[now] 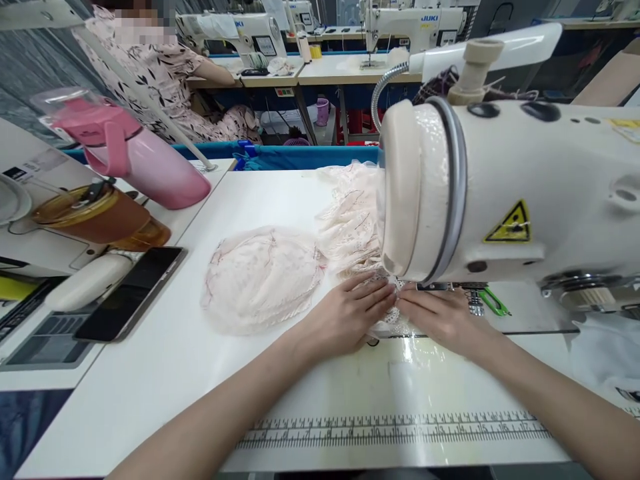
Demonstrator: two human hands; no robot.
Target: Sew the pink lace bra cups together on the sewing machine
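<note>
One amber-brown translucent container with a yellowish rim (123, 217), aslant at far left, near a tall glossy pink bottle with a handled lid (155, 163). Lower in view, a flat black smartphone (133, 293), lying screen up. Farther back on this side, seated, a person in pale pink clothing with a dark leaf print (150, 73).

Next toward the right, on a smooth white tabletop (195, 393), a rounded, sheer, pale pink fabric piece with reddish stitch lines (265, 277), spread out beside a bunched, ruffled, pale pink lace cloth (350, 213), partly hidden behind the machine. Touching or just apart: cannot tell.

Then the bare left hand (355, 310), palm down on the near end of the lace cloth, fingers stretched out and close together. Opposite, with fingertips near the left hand's, the bare right hand (445, 317), laid low under a large cream-white rounded sewing machine head (500, 173). For both hands, cannot tell whether pinching the lace or merely pressing on it.

Just right of the right hand's knuckles, a slim bright green piece (495, 302). Higher up, on the machine head, a yellow triangular warning sticker (510, 223). Along the front, running rightward below both hands, a pale ruler strip with black markings (395, 430).
</note>
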